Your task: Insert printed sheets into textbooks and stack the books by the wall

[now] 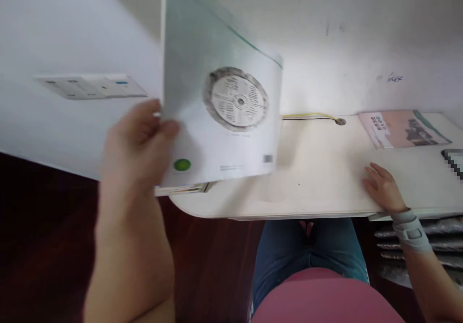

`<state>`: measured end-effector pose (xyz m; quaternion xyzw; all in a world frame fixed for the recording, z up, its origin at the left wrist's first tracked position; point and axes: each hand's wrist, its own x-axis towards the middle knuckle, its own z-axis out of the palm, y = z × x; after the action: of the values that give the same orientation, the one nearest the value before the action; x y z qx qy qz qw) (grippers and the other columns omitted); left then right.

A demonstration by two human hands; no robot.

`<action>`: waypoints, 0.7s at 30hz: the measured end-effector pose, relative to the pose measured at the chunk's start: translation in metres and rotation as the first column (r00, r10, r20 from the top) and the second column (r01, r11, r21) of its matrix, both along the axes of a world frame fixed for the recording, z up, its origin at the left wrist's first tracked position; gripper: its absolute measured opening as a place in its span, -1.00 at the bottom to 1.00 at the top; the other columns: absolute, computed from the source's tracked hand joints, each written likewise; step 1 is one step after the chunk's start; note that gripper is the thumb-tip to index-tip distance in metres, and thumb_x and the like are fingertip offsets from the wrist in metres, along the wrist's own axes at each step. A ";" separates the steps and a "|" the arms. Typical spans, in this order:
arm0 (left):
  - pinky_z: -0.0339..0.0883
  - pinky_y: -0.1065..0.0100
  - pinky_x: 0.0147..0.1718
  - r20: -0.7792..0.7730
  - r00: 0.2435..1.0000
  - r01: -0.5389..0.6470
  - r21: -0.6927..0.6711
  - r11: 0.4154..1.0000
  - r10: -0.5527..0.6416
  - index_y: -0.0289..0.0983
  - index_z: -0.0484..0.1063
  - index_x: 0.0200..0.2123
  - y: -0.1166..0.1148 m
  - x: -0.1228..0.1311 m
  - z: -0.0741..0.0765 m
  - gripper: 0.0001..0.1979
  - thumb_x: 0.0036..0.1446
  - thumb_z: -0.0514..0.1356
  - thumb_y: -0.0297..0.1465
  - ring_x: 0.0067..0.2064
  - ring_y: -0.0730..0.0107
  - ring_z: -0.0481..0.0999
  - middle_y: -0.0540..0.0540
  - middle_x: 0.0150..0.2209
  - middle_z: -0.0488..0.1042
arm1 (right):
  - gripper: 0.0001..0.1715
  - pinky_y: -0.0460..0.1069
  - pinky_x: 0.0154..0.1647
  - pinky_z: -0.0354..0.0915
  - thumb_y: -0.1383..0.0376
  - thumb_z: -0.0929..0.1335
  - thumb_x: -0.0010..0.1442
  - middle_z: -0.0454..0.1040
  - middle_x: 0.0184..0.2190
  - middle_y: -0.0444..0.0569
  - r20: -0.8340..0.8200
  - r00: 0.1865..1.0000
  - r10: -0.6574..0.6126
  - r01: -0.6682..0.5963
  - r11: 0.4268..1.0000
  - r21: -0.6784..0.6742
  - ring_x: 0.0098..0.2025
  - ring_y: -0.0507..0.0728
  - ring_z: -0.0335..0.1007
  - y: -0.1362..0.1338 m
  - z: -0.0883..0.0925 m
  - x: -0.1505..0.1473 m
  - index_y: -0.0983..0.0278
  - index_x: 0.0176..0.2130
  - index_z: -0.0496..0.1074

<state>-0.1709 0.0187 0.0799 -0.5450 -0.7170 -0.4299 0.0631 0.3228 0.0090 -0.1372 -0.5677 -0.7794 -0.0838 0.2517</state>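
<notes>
Closest in, a pink shirt (325,299) and blue jeans (307,250) fill the bottom of the view, with a dark red wooden floor (43,226) spreading to the left. The left hand (137,139) has a clenched grip on the lower edge of a large white booklet (224,110), which is lifted off the counter and tilted; its cover shows a round disc, a green dot and a barcode. The right hand (383,188), with a grey wrist brace (410,231), is released, its fingers spread on the counter near the front edge, holding nothing. Below it, a shelf under the counter carries stacked silvery packets (444,226), though what is in them seems impossible to tell from this view. A thin stack of papers (181,189) sits at the rounded left corner, just under the booklet. A long stretch of cream counter (318,168) lies between the hands. Farther back, a yellow and black cable (311,116) runs into a grommet (340,121), and a pink-covered book (401,129) lies at the right, near a pixelated object (454,161). Behind rises a white wall (361,48), with a pale plate (92,86) at left.
</notes>
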 end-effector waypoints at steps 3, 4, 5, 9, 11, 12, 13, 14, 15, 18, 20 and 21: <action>0.36 0.46 -0.44 0.566 0.733 0.420 0.060 0.906 -0.378 -0.29 0.46 -0.14 0.015 0.026 -0.041 -0.59 -0.08 0.23 -0.24 -0.40 0.52 0.46 0.02 -0.31 0.56 | -0.52 0.24 0.10 0.21 0.14 0.22 0.24 0.35 0.07 0.28 0.071 0.997 -0.003 0.008 0.998 -0.063 0.11 0.31 0.27 0.000 -0.003 -0.002 0.38 0.03 0.38; 0.37 0.45 -0.47 0.683 0.620 0.479 0.061 0.876 -0.386 -0.29 0.47 -0.18 0.019 0.034 -0.057 -0.58 -0.15 0.28 -0.24 -0.40 0.47 0.47 0.00 -0.34 0.56 | -0.52 0.23 0.10 0.21 0.14 0.22 0.25 0.35 0.07 0.27 0.090 0.996 -0.003 0.010 0.997 -0.074 0.11 0.31 0.27 0.000 -0.004 -0.002 0.38 0.02 0.39; 0.38 0.44 -0.49 0.771 0.518 0.537 0.043 0.842 -0.370 -0.29 0.47 -0.19 0.022 0.039 -0.073 -0.56 -0.21 0.31 -0.25 -0.41 0.43 0.49 -0.01 -0.37 0.56 | -0.52 0.22 0.11 0.20 0.13 0.22 0.25 0.35 0.08 0.26 0.103 0.995 -0.004 0.012 0.997 -0.078 0.11 0.30 0.27 0.000 -0.005 -0.002 0.37 0.02 0.39; 0.34 0.46 -0.58 0.925 0.325 0.586 -0.034 0.810 -0.196 -0.31 0.46 -0.22 0.033 0.046 -0.135 -0.48 -0.37 0.36 -0.30 -0.47 0.38 0.50 0.01 -0.49 0.52 | -0.52 0.21 0.12 0.19 0.13 0.22 0.25 0.35 0.09 0.24 0.124 0.992 -0.011 0.021 0.997 -0.077 0.11 0.29 0.27 0.000 -0.004 -0.003 0.35 0.04 0.38; 0.32 0.46 -0.60 0.943 0.308 0.575 -0.078 0.815 -0.128 -0.31 0.45 -0.22 0.036 0.045 -0.158 -0.47 -0.38 0.34 -0.31 -0.52 0.40 0.48 0.04 -0.54 0.49 | -0.53 0.20 0.12 0.19 0.13 0.21 0.26 0.35 0.09 0.24 0.124 0.992 -0.015 0.025 0.997 -0.075 0.11 0.29 0.28 -0.001 -0.003 -0.004 0.35 0.03 0.38; 0.32 0.46 -0.60 0.943 0.313 0.568 -0.093 0.818 -0.111 -0.31 0.44 -0.21 0.038 0.044 -0.167 -0.47 -0.38 0.33 -0.31 -0.54 0.42 0.47 0.05 -0.55 0.48 | -0.53 0.20 0.12 0.19 0.14 0.21 0.26 0.35 0.09 0.24 0.124 0.992 -0.016 0.025 0.997 -0.076 0.11 0.29 0.28 -0.001 -0.002 -0.004 0.36 0.03 0.38; 0.32 0.46 -0.60 0.940 0.325 0.563 -0.103 0.820 -0.105 -0.31 0.44 -0.20 0.038 0.044 -0.174 -0.47 -0.36 0.32 -0.31 -0.55 0.42 0.46 0.05 -0.55 0.48 | -0.53 0.20 0.12 0.19 0.14 0.21 0.26 0.35 0.08 0.24 0.123 0.992 -0.017 0.026 0.997 -0.076 0.11 0.29 0.28 -0.001 -0.001 -0.004 0.36 0.03 0.38; 0.32 0.45 -0.59 0.931 0.347 0.559 -0.110 0.822 -0.111 -0.31 0.43 -0.18 0.039 0.044 -0.179 -0.47 -0.34 0.30 -0.29 -0.55 0.43 0.45 0.05 -0.54 0.48 | -0.52 0.20 0.12 0.19 0.14 0.21 0.26 0.35 0.08 0.25 0.124 0.992 -0.018 0.027 0.997 -0.078 0.11 0.29 0.28 -0.001 0.000 -0.005 0.37 0.03 0.38; 0.33 0.43 -0.56 0.915 0.382 0.561 -0.120 0.819 -0.127 -0.32 0.43 -0.17 0.039 0.043 -0.183 -0.48 -0.29 0.28 -0.27 -0.53 0.42 0.46 0.04 -0.52 0.49 | -0.52 0.20 0.12 0.19 0.14 0.21 0.26 0.36 0.08 0.25 0.125 0.992 -0.019 0.029 0.996 -0.079 0.11 0.29 0.28 -0.001 0.001 -0.005 0.38 0.03 0.38; 0.39 0.35 -0.42 0.746 0.635 0.511 -0.213 0.833 -0.199 -0.31 0.44 -0.12 0.040 0.041 -0.187 -0.54 -0.13 0.19 -0.23 -0.41 0.35 0.49 -0.02 -0.41 0.52 | -0.52 0.20 0.12 0.19 0.13 0.21 0.26 0.36 0.08 0.24 0.128 0.992 -0.022 0.033 0.996 -0.083 0.10 0.29 0.28 -0.002 0.002 -0.005 0.38 0.03 0.39; 0.40 0.27 -0.27 0.484 0.852 0.386 -0.325 0.863 -0.199 -0.31 0.45 -0.09 0.040 0.040 -0.186 -0.57 -0.03 0.14 -0.25 -0.32 0.28 0.50 -0.09 -0.31 0.53 | -0.52 0.20 0.12 0.19 0.13 0.21 0.26 0.36 0.08 0.24 0.130 0.991 -0.021 0.031 0.996 -0.081 0.10 0.29 0.28 -0.001 0.001 -0.006 0.37 0.02 0.39; 0.38 0.23 -0.20 0.335 0.922 0.318 -0.372 0.872 -0.194 -0.32 0.44 -0.07 0.039 0.039 -0.186 -0.58 0.02 0.11 -0.26 -0.27 0.25 0.50 -0.13 -0.26 0.53 | -0.52 0.19 0.12 0.20 0.13 0.21 0.26 0.36 0.08 0.23 0.129 0.992 -0.018 0.029 0.997 -0.077 0.10 0.29 0.28 -0.002 0.001 -0.005 0.37 0.02 0.39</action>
<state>-0.1314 0.0577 -0.1062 -0.5686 -0.7143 -0.3449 -0.2179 0.3174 0.0075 -0.1363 -0.5798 -0.7898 -0.0921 0.1776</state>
